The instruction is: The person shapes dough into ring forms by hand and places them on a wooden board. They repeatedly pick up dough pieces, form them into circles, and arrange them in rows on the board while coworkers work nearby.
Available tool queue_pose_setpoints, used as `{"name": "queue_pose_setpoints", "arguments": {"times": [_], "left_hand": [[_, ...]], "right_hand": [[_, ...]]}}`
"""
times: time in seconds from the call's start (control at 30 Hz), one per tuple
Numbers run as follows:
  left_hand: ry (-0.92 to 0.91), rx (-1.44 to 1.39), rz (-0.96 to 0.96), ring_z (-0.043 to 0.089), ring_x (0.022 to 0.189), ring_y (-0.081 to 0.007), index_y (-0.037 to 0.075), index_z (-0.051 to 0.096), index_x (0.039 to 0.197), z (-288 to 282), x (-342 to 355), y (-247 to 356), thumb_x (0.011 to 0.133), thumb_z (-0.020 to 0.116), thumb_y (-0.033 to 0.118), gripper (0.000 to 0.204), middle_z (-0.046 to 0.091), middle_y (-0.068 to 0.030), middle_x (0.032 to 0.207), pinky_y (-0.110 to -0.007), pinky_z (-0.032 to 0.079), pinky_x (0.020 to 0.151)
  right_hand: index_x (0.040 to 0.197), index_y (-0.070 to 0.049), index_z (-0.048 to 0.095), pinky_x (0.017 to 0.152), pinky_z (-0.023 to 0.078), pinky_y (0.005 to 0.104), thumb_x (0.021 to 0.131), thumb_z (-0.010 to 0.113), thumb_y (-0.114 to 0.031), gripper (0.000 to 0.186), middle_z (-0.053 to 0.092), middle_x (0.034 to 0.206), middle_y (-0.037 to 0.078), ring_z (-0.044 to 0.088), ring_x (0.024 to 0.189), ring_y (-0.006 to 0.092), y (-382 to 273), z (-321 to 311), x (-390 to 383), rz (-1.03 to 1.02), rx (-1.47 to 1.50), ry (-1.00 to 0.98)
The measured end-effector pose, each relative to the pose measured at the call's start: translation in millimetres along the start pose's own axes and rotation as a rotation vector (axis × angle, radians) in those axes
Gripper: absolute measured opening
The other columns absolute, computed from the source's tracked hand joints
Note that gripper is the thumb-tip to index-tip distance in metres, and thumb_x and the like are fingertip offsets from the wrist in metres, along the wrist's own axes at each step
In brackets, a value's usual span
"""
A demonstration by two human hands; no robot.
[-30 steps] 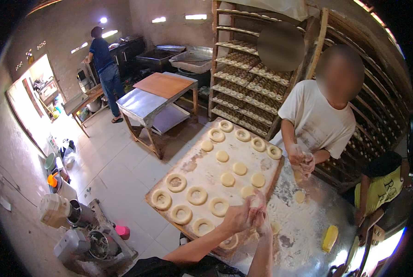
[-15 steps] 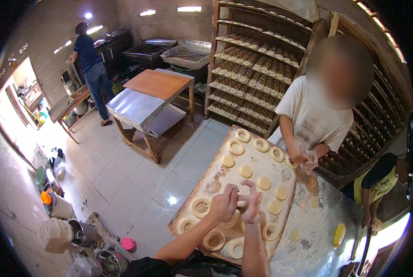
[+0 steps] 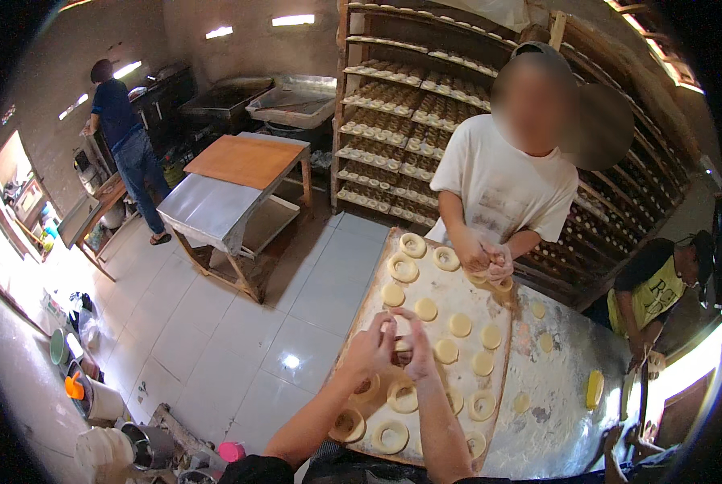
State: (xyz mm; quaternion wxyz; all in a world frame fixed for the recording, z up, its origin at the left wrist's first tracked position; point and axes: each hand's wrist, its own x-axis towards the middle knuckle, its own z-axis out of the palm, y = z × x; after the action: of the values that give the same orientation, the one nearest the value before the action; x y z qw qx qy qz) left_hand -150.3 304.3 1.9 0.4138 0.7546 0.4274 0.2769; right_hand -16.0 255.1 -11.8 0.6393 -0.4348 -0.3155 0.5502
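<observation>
Since half a second ago, the two hands are being brought closer together and are being seen nearer the uncooked dough discs on the floured board. A pale dough piece is being held between them above the board's left part; its full outline is being hidden by the fingers. The left hand is being kept curled, with the dough being pinched at its thumb and fingertips. The right hand is being bent inward, its fingers less widely spread than they were; whether the dough is being pinched there too cannot be told.

Judging from this, the piece is being worked in the air rather than being laid down. Six discs are being left flat and whole on the board, while dough rings are being kept around the near end and at the far end.

Across the board, the hands of a co-worker in a white T-shirt are being pressed together; they are now being held over the far right corner, closer in than before, beside the flour-dusted metal table.
</observation>
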Motion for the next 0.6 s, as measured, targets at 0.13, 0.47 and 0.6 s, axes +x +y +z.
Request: {"name": "queue_pose_setpoints", "arguments": {"times": [0.13, 0.47, 0.6], "left_hand": [[0.014, -0.215, -0.042, 0.066, 0.089, -0.0423, 0.007, 0.048, 0.123, -2.6, 14.5, -13.6, 0.105, 0.041, 0.035, 0.034, 0.066, -0.0258, 0.092, -0.05, 0.05, 0.078], [0.044, 0.528, -0.221, 0.058, 0.106, -0.0404, 0.006, 0.039, 0.142, -13.7, 29.6, -58.2, 0.088, 0.064, 0.054, 0.077, 0.056, -0.0216, 0.114, -0.05, 0.047, 0.088], [-0.089, 0.536, -0.14, 0.057, 0.105, -0.0407, 0.01, 0.036, 0.145, -15.0, 17.1, -56.9, 0.079, 0.077, 0.045, 0.085, 0.056, -0.0214, 0.115, -0.052, 0.046, 0.088]], "right_hand": [[0.146, -0.005, 0.036, 0.088, 0.048, 0.0362, 0.102, 0.041, -0.056, 0.067, 0.06, 0.121, 0.014, 0.061, 0.1, 0.0257, 0.3, -7.1, 13.5, 0.069, -0.167, -0.031], [0.148, -0.005, 0.025, 0.102, 0.043, 0.0521, 0.084, 0.071, -0.039, 0.086, 0.056, 0.127, 0.032, 0.055, 0.118, 0.047, 14.9, 0.5, 27.3, 0.046, -1.291, 0.195], [0.148, -0.007, 0.026, 0.101, 0.043, 0.0518, 0.083, 0.074, -0.034, 0.085, 0.053, 0.13, 0.029, 0.054, 0.119, 0.0452, 8.4, 10.9, 17.8, 0.087, -1.41, 0.151]]}}
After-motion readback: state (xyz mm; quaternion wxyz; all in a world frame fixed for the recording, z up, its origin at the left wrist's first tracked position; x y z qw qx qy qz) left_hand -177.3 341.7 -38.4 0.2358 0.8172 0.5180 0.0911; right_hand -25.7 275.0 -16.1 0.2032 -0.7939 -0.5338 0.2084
